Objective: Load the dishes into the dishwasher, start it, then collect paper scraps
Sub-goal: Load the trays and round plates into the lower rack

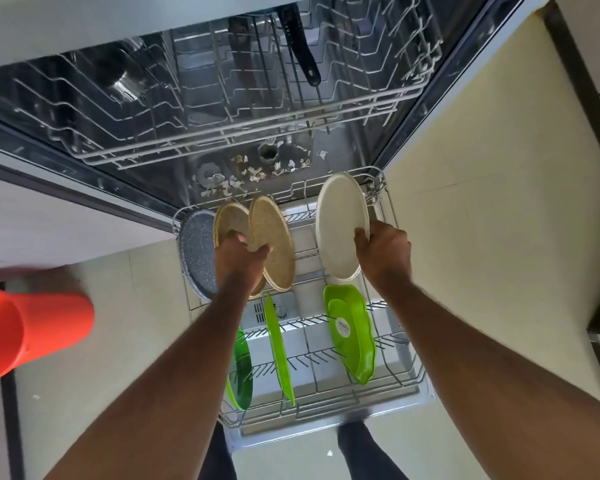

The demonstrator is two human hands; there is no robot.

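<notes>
At the far end of the pulled-out lower rack [417, 372], left hand [240, 262] pinches a tan plate [274, 233] upright near the left edge, right hand [385, 252] grips a white plate [340, 223] by the right edge.

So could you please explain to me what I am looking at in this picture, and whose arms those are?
The one picture comes from a camera worn on a person's head, looking down at their own arms. Below them is an open dishwasher with its lower rack pulled out. The left hand grips a tan plate, and the right hand grips a white plate, both upright in the rack. Green plates and a speckled grey plate stand there too. Paper scraps litter the dishwasher floor.
</notes>
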